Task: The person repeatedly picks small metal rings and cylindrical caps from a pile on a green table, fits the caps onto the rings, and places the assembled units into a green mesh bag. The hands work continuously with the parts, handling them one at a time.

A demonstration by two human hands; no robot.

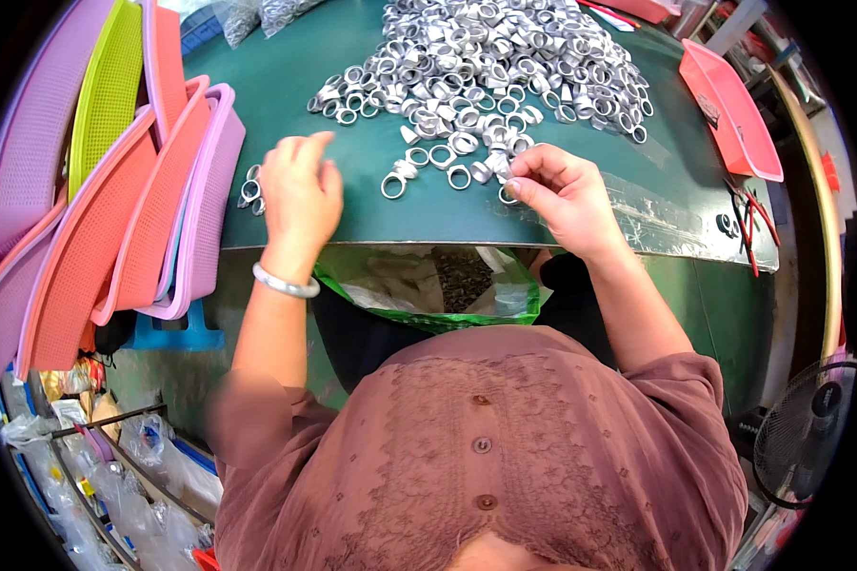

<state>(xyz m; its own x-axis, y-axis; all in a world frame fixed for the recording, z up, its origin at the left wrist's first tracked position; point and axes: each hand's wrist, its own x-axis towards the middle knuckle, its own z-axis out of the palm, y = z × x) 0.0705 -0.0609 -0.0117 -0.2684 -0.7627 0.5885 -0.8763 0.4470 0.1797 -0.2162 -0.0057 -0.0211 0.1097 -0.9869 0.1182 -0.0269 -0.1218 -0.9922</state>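
Observation:
A big heap of silver metal rings (505, 57) covers the far middle of the green table, with a loose cluster of them (442, 155) spreading toward me. At the near edge of that cluster, my right hand (571, 198) has its thumb and forefinger pinched at a single ring (507, 195). My left hand (300, 195), a pale bangle (286, 283) on its wrist, is over the table to the left. Its thumb stands apart from the fingers, and nothing shows in it. Just left of it lie a few more rings (249, 190), partly hidden by the hand.
Stacked plastic baskets (129, 209) in purple, orange and green stand at the left. A pink tray (733, 114) and red-handled pliers (752, 224) lie at the right. Below the table edge, a green-rimmed bag (428, 319) hangs open over my lap. A fan (807, 428) stands lower right.

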